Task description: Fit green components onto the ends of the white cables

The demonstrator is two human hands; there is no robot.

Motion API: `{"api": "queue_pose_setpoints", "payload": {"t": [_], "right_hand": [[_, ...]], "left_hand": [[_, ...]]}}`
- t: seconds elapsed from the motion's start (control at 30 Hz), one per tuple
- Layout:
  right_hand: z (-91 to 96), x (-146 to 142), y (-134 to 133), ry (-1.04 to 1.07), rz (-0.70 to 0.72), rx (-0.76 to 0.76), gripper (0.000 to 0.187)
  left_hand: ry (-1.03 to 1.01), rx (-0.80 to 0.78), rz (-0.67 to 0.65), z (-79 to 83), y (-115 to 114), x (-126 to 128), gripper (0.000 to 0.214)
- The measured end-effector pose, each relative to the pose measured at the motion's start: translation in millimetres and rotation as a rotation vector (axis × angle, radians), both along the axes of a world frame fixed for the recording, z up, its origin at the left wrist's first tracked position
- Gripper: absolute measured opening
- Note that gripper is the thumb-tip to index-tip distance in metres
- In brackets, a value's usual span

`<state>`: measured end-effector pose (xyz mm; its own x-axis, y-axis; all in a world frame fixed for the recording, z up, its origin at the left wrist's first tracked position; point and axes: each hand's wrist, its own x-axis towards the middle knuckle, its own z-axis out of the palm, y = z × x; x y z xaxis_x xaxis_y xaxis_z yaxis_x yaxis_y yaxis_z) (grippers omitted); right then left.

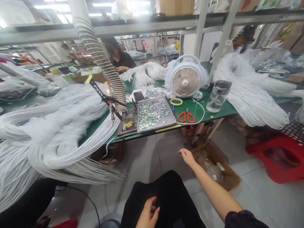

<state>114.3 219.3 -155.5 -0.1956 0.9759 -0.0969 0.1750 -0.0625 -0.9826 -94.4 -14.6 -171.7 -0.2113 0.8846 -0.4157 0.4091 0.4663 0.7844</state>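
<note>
My left hand (pixel 149 212) is over my black-clad lap, thumb and fingers apart, with nothing seen in it. Out in front of the table edge, my right hand (pixel 187 157) hangs in the air with its fingers drawn together; whether they hold anything small is hidden. Beyond it on the green table (pixel 201 118) lie red-handled cutters (pixel 186 116). To their left stands a grey tray (pixel 169 122) of small green and silver circuit boards (pixel 149 117). A soldering iron (pixel 111 110) is clamped beside the tray, above a dark plate holding a yellow sponge (pixel 127 124).
White cable bundles (pixel 59 136) spill over the table's left side; another bundle (pixel 256 104) lies right. Behind the cutters are a fan (pixel 185 80), yellow tape roll (pixel 176 101) and bottle (pixel 217 98). An exhaust hose (pixel 102 57), floor carton (pixel 228 177) and red stool (pixel 263 158) stand nearby. Two people sit opposite.
</note>
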Motion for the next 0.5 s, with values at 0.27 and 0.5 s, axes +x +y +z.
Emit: {"api": "queue_pose_setpoints", "payload": {"t": [0.27,0.5], "right_hand": [[112.8,-25,-113,0.316,0.239,0.111,0.036],[134.7,103,-149,0.500,-0.142,0.144,0.024]], "left_hand": [[0.213,0.519,-0.058,43.6,90,59,0.039],[0.374,0.428,0.036,62.7,77,-17,0.037]]}}
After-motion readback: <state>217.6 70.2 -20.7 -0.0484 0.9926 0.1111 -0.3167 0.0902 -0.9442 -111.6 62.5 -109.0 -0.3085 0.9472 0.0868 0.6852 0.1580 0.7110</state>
